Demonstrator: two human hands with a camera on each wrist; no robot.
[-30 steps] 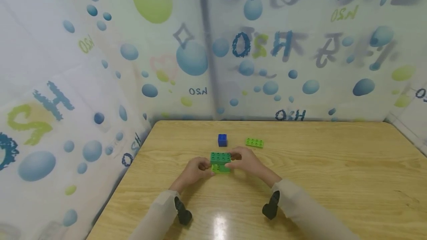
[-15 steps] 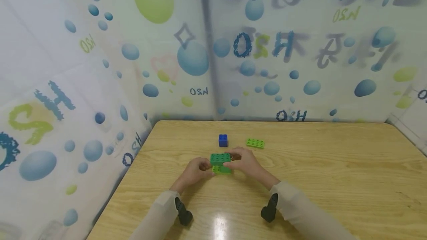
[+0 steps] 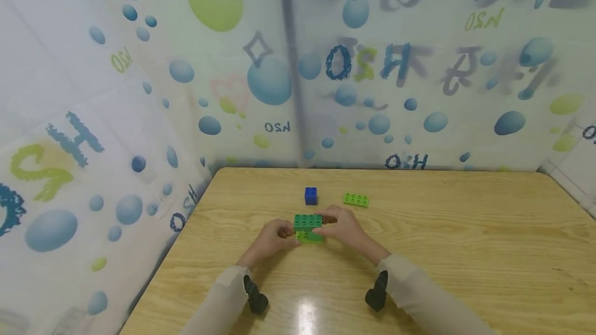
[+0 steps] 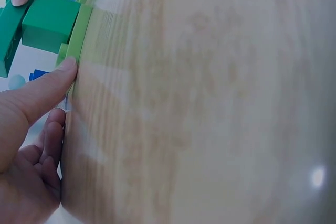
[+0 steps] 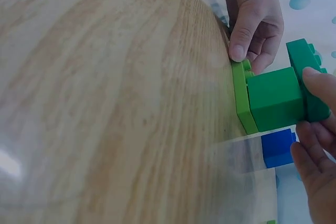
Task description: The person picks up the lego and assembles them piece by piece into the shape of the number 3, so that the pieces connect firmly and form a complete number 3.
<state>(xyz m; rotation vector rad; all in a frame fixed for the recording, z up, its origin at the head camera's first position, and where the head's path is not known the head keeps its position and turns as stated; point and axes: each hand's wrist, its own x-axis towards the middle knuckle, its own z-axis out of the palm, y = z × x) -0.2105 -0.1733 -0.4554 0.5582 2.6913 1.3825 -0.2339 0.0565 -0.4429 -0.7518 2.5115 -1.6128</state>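
Change over the last second: slight. Hands and bricks sit almost where they were; any small shift of the green plate (image 3: 308, 222) is hard to separate from camera drift.

Left hand (image 3: 273, 237): grip pinches one end of the lime base (image 5: 241, 98), thumb on its near side; the base appears to rest on the worktop (image 3: 465, 226). Right hand (image 3: 345, 226): grip holds the green plate between thumb and fingers, over the green block (image 5: 275, 99) standing on the base's other end.

Wrist views show the plate slightly tilted to the block, overhanging toward the left hand; contact along the seam cannot be told. Judgement: this joint is not yet pressed home.

Beyond the hands, apart: blue block (image 3: 310, 196), spare plate (image 3: 356, 200).
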